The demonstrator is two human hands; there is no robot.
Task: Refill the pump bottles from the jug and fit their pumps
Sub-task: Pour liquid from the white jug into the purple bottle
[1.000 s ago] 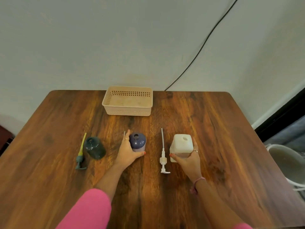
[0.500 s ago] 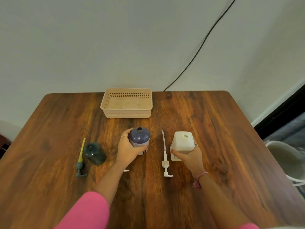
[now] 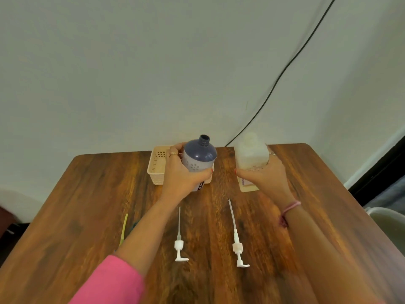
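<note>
Both bottles have just come up off the table: a second ago they stood on the wood with a hand around each, and now they are held in the air across the middle of the frame, in front of the wall. The left hand (image 3: 183,175) has its fingers and thumb wrapped round the dark blue bottle (image 3: 198,160), whose open neck points up and slightly right, with no pump in it. The right hand (image 3: 262,175) grips the pale, squarish jug (image 3: 251,160) just right of centre; its top is blurred, so I cannot tell whether its mouth is open. The two containers are near each other but apart, both roughly upright, so pouring has not begun; I would judge this to be the lift that brings the jug's mouth to the bottle's neck. Two white pumps (image 3: 180,243) (image 3: 237,246) lie flat on the table (image 3: 87,194) in the lower middle, tubes pointing away, waiting to be fitted. At lower left a yellow tube (image 3: 123,228) shows beside the left forearm, which hides most of what lies by it. The cream basket (image 3: 156,170) sits behind the blue bottle, partly covered by it. That narrow neck will want a steady, slow tilt, or liquid will run down the side.
</note>
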